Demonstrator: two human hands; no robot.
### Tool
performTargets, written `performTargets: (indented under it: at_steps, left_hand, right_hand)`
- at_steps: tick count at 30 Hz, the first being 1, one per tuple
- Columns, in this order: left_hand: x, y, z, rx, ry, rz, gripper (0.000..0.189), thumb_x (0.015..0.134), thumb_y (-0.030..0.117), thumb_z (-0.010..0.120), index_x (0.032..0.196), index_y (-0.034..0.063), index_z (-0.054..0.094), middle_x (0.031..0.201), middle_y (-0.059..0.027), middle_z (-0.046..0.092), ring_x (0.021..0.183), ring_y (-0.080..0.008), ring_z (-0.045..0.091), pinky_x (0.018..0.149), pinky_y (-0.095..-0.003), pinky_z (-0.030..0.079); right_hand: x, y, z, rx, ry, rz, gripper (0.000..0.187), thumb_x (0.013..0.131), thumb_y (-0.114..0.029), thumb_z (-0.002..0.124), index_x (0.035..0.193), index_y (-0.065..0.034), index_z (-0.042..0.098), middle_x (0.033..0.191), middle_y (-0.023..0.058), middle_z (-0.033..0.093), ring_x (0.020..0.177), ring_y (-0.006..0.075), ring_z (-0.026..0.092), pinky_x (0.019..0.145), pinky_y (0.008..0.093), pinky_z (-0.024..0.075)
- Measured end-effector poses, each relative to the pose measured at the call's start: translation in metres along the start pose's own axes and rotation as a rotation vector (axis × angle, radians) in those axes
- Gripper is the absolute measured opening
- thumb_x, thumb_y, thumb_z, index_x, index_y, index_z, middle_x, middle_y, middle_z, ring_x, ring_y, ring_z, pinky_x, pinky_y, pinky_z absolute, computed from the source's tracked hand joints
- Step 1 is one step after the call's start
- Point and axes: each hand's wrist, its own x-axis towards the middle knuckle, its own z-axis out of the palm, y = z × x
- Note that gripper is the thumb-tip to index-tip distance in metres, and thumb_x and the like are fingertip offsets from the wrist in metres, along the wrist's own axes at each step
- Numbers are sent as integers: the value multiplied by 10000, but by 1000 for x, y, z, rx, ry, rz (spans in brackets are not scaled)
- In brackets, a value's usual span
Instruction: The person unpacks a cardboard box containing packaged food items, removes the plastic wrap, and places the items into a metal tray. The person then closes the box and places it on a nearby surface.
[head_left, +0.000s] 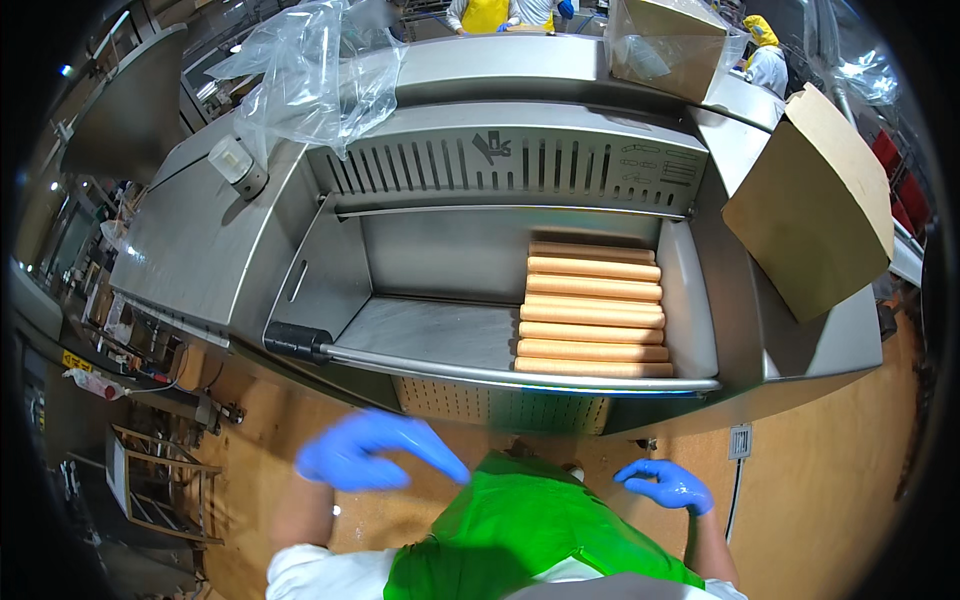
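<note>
My left hand, in a blue glove, is held in front of the steel machine with thumb and fingers apart and nothing between them. It looks slightly blurred. Lower at the right, my right hand wears the same kind of glove; its fingers are loosely curled and apart, and it holds nothing. Beyond both hands is a stainless steel hopper. Several tan sticks, which look like shirred sausage casings, lie stacked in its right part against a white side plate. Neither hand touches them.
A round steel bar with a black grip crosses the hopper's front. Clear plastic bags lie on the machine's upper left, near a capped knob. An open cardboard box leans at right. People in yellow work beyond.
</note>
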Motion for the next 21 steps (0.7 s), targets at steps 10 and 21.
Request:
performTargets:
  at_steps: [10, 21]
  left_hand:
    - [198, 111, -16, 720, 286, 12, 617, 930, 328, 681, 1430, 31, 476, 1371, -97, 539, 1173, -201, 555, 1026, -369, 448]
    - [388, 87, 72, 488, 581, 184, 1008, 896, 484, 741, 1545, -27, 164, 1509, -281, 362, 1356, -337, 472, 1066, -409, 462]
  right_hand:
    - [-140, -197, -121, -503, 642, -900, 347, 840, -232, 726, 1069, 28, 717, 985, 182, 722, 880, 270, 700, 790, 368, 546]
    - [-132, -123, -442, 230, 1251, -545, 851, 890, -762, 514, 1460, -132, 518, 1477, 116, 498, 1301, 250, 475, 1089, 473, 324]
